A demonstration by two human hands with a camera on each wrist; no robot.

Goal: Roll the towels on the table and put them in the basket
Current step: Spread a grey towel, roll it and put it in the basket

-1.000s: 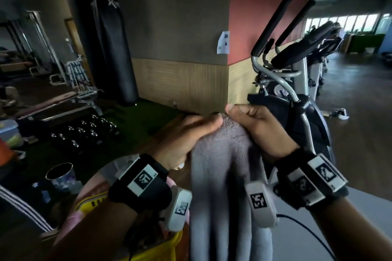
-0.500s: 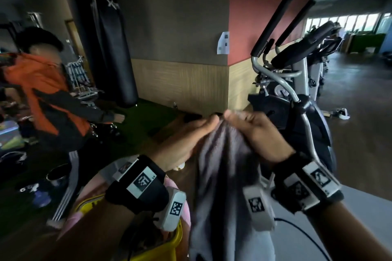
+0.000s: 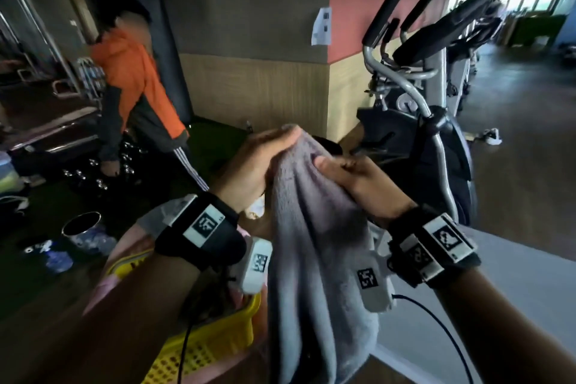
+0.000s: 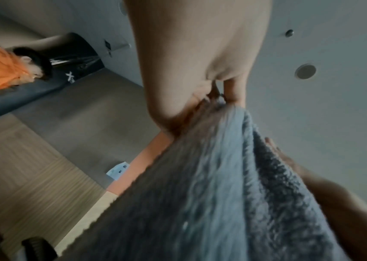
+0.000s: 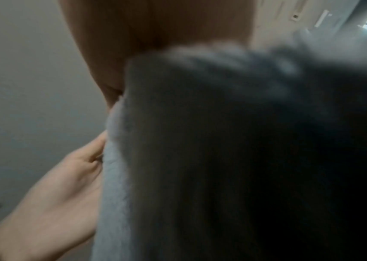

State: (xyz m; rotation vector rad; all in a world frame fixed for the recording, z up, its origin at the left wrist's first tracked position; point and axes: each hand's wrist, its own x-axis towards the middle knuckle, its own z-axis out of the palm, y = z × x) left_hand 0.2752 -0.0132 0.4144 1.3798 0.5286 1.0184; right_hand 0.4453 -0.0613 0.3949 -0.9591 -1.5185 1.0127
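A grey fluffy towel [image 3: 314,246] hangs in the air in front of me, held by its top edge. My left hand [image 3: 265,162] pinches the towel's upper left corner, and my right hand [image 3: 349,174] grips the top edge just to the right, slightly lower. The towel [image 4: 211,185] fills the lower right of the left wrist view under the left hand [image 4: 200,70]. In the right wrist view the towel [image 5: 222,150] is blurred and covers most of the picture. A yellow mesh basket [image 3: 199,349] with pink cloth in it sits below my left forearm.
An exercise bike [image 3: 436,121] stands close behind the towel on the right. A person in an orange jacket [image 3: 134,93] stands at the left near dumbbells on the floor. A metal cup [image 3: 82,224] sits at the lower left. A grey table surface [image 3: 511,274] lies at lower right.
My left hand has risen a little and my right hand has slid lower along the towel's top edge. The person in orange has walked further into view from the left.
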